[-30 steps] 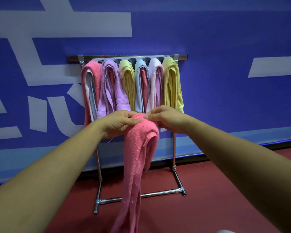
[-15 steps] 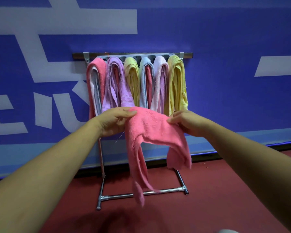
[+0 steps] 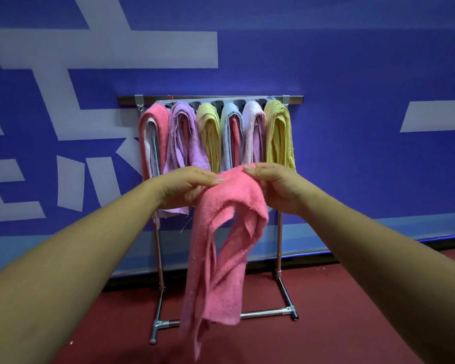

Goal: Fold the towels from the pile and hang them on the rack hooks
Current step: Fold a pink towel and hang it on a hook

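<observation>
Head view: pinching pink towel, left hand at 9 o'clock, right hand at 3 o'clock, both curled onto it. Advisably levelling hanging ends.

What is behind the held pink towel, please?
The rack with six hanging towel bundles. The held pink towel hides the middle ones' lower ends and part of the base bar.

right grip moved back toward left grip; pink towel top bunched, hangs longer.
</observation>
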Demonstrator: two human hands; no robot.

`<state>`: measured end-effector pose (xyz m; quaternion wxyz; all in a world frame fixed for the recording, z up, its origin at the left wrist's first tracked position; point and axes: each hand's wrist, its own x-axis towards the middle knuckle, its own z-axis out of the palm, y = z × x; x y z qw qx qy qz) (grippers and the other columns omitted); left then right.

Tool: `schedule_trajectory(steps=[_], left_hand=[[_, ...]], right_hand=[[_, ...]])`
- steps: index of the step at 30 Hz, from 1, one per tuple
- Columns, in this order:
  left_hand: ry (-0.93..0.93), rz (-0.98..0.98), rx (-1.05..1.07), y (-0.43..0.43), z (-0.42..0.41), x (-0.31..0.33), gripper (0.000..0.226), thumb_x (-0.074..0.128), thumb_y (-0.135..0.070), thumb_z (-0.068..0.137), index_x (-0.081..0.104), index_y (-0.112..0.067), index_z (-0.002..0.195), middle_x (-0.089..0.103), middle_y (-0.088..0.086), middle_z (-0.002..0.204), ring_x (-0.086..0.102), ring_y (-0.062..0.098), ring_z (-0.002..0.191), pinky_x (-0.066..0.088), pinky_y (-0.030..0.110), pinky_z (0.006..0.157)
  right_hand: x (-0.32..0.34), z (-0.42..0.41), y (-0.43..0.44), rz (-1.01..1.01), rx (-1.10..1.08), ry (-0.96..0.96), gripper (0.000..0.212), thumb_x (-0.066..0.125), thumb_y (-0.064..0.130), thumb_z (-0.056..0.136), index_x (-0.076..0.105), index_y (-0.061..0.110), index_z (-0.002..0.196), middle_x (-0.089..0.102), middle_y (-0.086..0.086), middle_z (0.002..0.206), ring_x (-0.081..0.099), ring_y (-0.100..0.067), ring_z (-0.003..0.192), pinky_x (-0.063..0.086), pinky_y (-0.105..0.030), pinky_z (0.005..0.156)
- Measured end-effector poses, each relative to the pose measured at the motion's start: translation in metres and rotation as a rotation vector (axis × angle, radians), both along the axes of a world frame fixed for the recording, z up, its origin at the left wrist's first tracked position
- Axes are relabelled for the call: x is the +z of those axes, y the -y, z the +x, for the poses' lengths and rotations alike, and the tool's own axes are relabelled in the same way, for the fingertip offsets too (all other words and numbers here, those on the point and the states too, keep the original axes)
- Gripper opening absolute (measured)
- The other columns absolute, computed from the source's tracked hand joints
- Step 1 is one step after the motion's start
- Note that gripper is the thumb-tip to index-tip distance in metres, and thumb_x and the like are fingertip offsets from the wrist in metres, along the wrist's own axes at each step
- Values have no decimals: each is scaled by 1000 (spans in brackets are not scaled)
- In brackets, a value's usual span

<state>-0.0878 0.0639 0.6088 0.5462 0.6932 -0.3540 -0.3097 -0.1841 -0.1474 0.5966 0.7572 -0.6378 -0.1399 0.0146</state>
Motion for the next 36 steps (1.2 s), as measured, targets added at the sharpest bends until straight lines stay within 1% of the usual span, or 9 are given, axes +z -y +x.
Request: schedule_trajectory(steps=[4, 10, 18, 23, 25, 27, 30, 33, 36], left_hand=[[38, -55, 14, -1, 6, 13, 26, 45, -6, 99, 67, -3, 86, 69, -1, 68, 64, 6, 61, 52, 17, 61], [97, -49, 50, 2, 19, 32, 18, 49, -6, 98, 64, 3, 96, 69, -1, 70, 65, 6, 62, 52, 17, 59], [202, 34, 60, 25, 43, 61, 51, 68, -26, 87, 58, 15, 117, 62, 20, 110, 57, 31, 101, 41, 48, 107], [242, -27, 81, 55, 70, 72, 42, 62, -15, 94, 54, 20, 116, 57, 16, 101, 53, 27, 96, 45, 35, 92], [245, -38, 86, 68, 83, 75, 42, 67, -17, 90, 58, 16, 115, 61, 19, 103, 55, 28, 97, 44, 39, 96], [235, -48, 110, 80, 96, 79, 36, 68, -16, 90, 63, 12, 112, 63, 19, 106, 56, 28, 98, 42, 42, 101], [213, -83, 134, 99, 115, 83, 12, 66, -10, 91, 73, -1, 94, 67, 11, 91, 58, 24, 88, 47, 33, 87], [191, -145, 116, 118, 131, 86, 15, 68, -9, 85, 70, 0, 97, 62, 19, 101, 53, 28, 97, 40, 39, 92], [218, -161, 92, 139, 142, 95, 15, 65, -8, 88, 67, -1, 101, 59, 16, 96, 52, 24, 88, 41, 33, 81]], right_hand=[[13, 8, 8, -177, -134, -40, 7, 61, 7, 95, 66, 3, 95, 67, -9, 80, 63, -18, 69, 55, -27, 65], [31, 23, 19, -339, -110, -74, 13, 66, 18, 94, 67, 6, 88, 63, -6, 71, 60, -12, 57, 50, -22, 53], [62, 55, 48, -375, -262, -1, 14, 71, 18, 91, 68, 6, 87, 64, -8, 77, 60, -18, 68, 51, -30, 69], [73, 73, 74, -380, -315, 15, 16, 68, 17, 94, 66, 7, 81, 63, -4, 70, 58, -14, 61, 50, -24, 59], [76, 81, 85, -392, -353, 34, 14, 69, 17, 92, 68, 5, 84, 63, -5, 72, 58, -14, 63, 50, -24, 60], [80, 90, 95, -410, -385, 44, 15, 72, 18, 90, 70, 4, 86, 63, -8, 75, 58, -15, 65, 49, -26, 63], [89, 102, 109, -421, -421, 47, 27, 78, 22, 84, 67, 1, 97, 57, -14, 84, 52, -25, 73, 44, -37, 71], [98, 113, 125, -446, -467, 51, 46, 81, 31, 68, 67, 2, 100, 52, -13, 90, 46, -28, 83, 35, -43, 76], [108, 125, 146, -447, -546, 74, 31, 74, 20, 77, 69, -7, 93, 60, -16, 87, 55, -27, 81, 43, -40, 76]])
